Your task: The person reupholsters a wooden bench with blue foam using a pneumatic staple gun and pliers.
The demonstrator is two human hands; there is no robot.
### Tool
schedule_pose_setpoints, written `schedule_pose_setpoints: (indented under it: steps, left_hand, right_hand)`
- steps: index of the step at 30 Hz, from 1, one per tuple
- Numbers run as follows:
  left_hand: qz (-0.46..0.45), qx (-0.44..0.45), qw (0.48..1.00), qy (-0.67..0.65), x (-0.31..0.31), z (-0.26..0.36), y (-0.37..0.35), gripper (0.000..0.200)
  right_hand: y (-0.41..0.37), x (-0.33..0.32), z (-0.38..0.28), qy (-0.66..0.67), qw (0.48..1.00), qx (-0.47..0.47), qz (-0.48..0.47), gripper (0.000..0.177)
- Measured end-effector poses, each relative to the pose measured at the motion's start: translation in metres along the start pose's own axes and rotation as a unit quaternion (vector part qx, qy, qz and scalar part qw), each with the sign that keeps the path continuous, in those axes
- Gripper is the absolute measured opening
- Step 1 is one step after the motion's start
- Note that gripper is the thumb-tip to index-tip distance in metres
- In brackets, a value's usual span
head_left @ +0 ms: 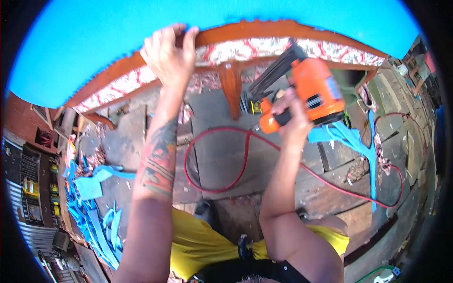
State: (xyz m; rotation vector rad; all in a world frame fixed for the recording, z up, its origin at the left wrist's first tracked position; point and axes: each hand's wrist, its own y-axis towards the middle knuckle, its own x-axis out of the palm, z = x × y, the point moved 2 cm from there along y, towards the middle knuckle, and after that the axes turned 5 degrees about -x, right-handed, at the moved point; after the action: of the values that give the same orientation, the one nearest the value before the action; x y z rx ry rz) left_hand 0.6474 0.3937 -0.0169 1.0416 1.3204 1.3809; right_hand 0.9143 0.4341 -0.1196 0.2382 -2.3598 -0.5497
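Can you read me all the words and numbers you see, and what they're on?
None can be read.
Orange tool: the blue patch and dark patch on its side are too blurred to show any letters.
Small yellow item on the floor: dark marks, too small to read.
Yellow things at far left: too small to tell if they have words.

Lighting brt overall, strongest twd top of pic. Blue covering (226, 10) v. saturated, near glare, purplish fringe along edge. L hand (167, 56) pale, highlights almost washed out; L arm (151, 221) much darker nr elbow, in shadow. Floor (222, 153) mid-tone, soft shadows, dull sheen. R hand (293, 113) & orange power tool (318, 78) slightly blurred; tool's label (334, 88) unreadable. Heavy fisheye: bg bent at edges, blk vignette in corners. Far-R clutter (415, 151) dim, soft, low detail.
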Motion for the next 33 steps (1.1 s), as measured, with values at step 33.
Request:
schedule_pose_setpoints:
  steps: [33]
  left_hand:
    - [-0.073, -0.104, 0.990, 0.061, 0.002, 0.029, 0.000, 0.062]
  right_hand:
    - [0.007, 0.095, 0.053, -0.295, 0.908, -0.266, -0.132, 0.036]
